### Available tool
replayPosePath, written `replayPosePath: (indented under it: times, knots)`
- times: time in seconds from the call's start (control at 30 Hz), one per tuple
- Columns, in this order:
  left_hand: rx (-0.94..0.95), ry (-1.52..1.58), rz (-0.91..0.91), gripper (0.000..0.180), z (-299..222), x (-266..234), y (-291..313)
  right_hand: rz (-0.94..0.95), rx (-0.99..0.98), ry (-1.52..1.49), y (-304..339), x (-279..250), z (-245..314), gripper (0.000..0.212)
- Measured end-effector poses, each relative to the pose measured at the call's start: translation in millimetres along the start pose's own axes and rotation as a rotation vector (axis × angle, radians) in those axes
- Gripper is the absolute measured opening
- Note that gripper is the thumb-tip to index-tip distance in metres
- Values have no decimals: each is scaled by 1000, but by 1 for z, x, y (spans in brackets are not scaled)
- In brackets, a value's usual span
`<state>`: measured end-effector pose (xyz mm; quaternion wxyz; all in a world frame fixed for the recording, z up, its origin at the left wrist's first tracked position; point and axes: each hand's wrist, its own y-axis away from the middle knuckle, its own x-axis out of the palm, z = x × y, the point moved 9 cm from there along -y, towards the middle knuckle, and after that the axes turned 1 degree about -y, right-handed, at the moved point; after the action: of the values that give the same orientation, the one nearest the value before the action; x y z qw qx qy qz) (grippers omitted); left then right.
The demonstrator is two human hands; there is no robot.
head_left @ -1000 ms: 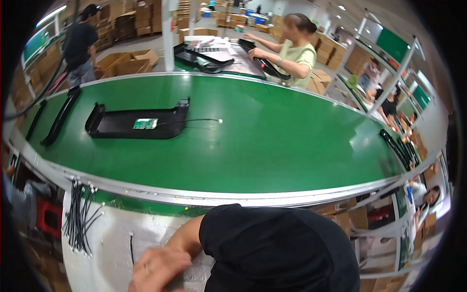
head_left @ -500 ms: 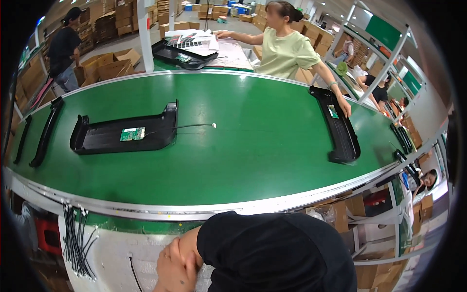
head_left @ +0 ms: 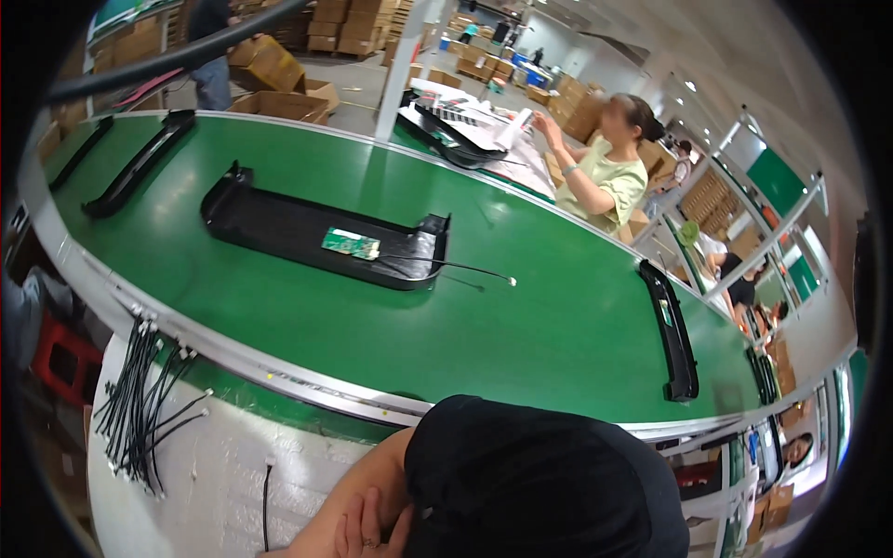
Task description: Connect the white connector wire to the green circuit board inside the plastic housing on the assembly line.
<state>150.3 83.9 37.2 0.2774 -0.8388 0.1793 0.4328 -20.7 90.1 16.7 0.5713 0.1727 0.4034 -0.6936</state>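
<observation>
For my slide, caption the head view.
Beside a green belt, one hand touches a bare arm; a circuit board lies in a black shell.

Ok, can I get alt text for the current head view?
A hand rests against a bare arm, in front of a green worktop bearing black trays; the middle one holds a circuit board with a cable. A cable bundle lies lower left; a co-worker stands across.

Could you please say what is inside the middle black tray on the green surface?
A green circuit board lies inside the black tray; a black cable reaches past the tray's right end. Whatever is beneath the board is hidden.
</observation>
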Motion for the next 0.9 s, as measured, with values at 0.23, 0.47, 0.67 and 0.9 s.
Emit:
replayPosePath:
  times: [0.23,0.47,0.67,0.9]
  knots:
    - [46,15,-58,34,-4,-13,1,-12,-36,55,-4,6,1,12]
    - [69,9,-113,25,-14,-24,-9,-20,-76,97,-6,18,-6,12]
    - [115,-119,-162,27,-15,-13,-8,-184,-81,166,-9,28,-24,10]
    - [95,-178,-139,30,-18,-9,-2,-180,-121,199,-2,10,-6,9]
